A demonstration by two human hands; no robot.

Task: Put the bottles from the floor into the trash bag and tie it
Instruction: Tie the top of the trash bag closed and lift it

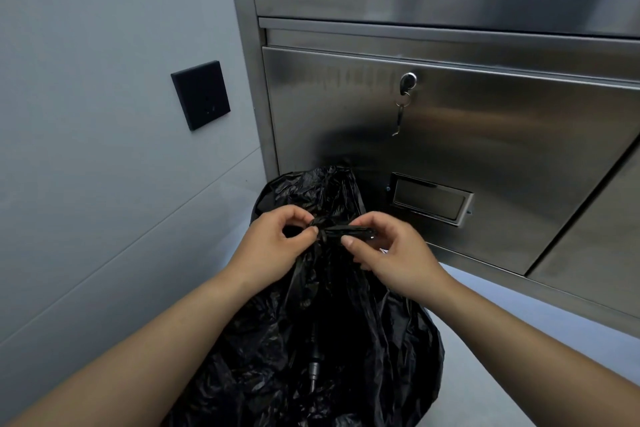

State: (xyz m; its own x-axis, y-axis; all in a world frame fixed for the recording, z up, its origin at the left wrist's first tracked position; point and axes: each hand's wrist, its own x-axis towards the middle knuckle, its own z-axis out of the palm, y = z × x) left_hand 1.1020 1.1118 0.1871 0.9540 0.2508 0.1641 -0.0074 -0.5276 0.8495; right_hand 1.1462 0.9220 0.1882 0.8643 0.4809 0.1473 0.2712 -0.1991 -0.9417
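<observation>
A black trash bag (332,350) stands on the floor in front of me, full and crumpled. Its top is gathered into twisted strands that cross at a knot (327,230). My left hand (277,246) pinches the strand on the left of the knot. My right hand (388,253) pinches the strand on the right between thumb and fingers. A loose flap of the bag (322,191) sticks up behind the knot. No bottles show on the floor; the bag's contents are hidden.
A stainless steel cabinet (485,135) stands close behind the bag, with a key (403,104) hanging from its lock and a metal label holder (429,199). A grey tiled wall (86,149) with a black square panel (201,95) is on the left. Pale floor (502,322) lies to the right.
</observation>
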